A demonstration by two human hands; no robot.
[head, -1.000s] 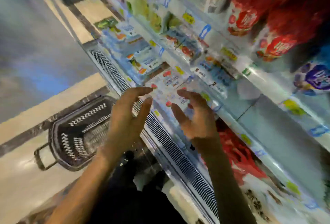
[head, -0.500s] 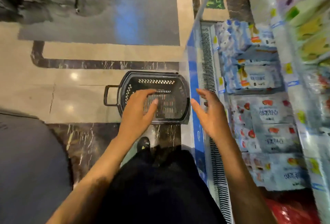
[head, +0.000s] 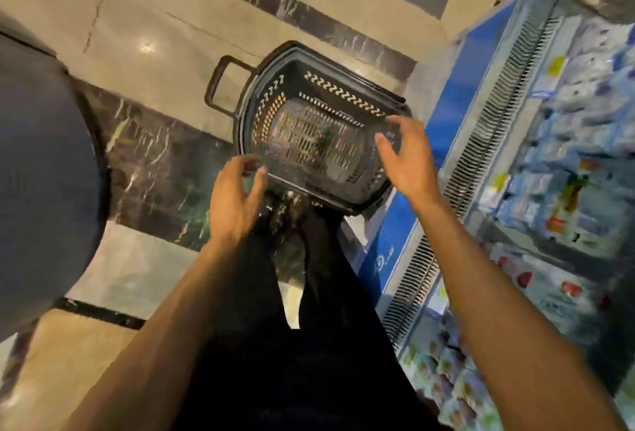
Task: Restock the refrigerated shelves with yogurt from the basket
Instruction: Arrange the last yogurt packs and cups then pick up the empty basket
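Note:
A black slotted shopping basket [head: 302, 90] stands on the floor in front of my feet; its inside shows only the bare bottom, no yogurt visible. My left hand [head: 233, 200] hovers over the basket's near left rim, fingers loosely curled, holding nothing. Above the basket's right rim, my right hand [head: 409, 159] is spread with relaxed fingers, also holding nothing. Blue and white yogurt packs [head: 567, 169], blurred, fill the refrigerated shelf on the right.
The cooler's blue front edge [head: 450, 114] and vent grille [head: 488, 142] run along the right beside the basket. Marble floor [head: 144, 28] lies to the left and beyond. A dark rounded object [head: 41, 183] fills the left edge. My dark trousers [head: 309, 344] are below.
My view swung from the shelf down to the basket. Both hands left the yogurt packs on the shelf and moved over the basket, holding nothing.

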